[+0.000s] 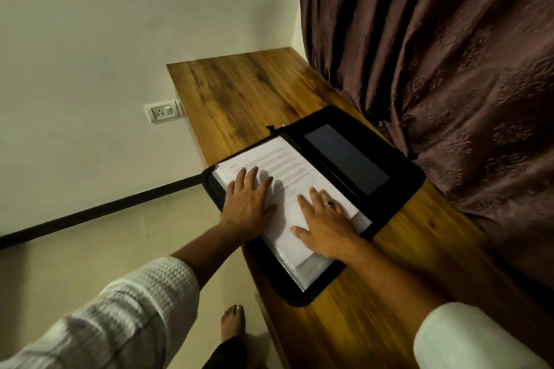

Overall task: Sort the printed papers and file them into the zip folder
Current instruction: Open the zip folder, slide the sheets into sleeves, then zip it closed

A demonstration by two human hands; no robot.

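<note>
Alignment: left hand (247, 204) at 9 o'clock and right hand (325, 229) at 4, flat and apart, should square printed papers (278, 159) inside zip folder (403, 166).

You have white papers (281, 159) lined with fine dark print, lying in a black folder (398, 177) whose inner panel (344, 159) is a duller slate grey, on a warm brown tabletop (239, 93) streaked with darker wood grain. Beside you the curtain (434, 54) is a deep plum-brown with a tone-on-tone floral pattern, the wall (90, 39) is plain off-white with a white socket (163, 111), and a black skirting (105, 211) runs above the pale beige floor (90, 249). Your sleeves (120, 308) are white with a ribbed, checked weave, and your ring (329, 204) carries a dark stone.
</note>
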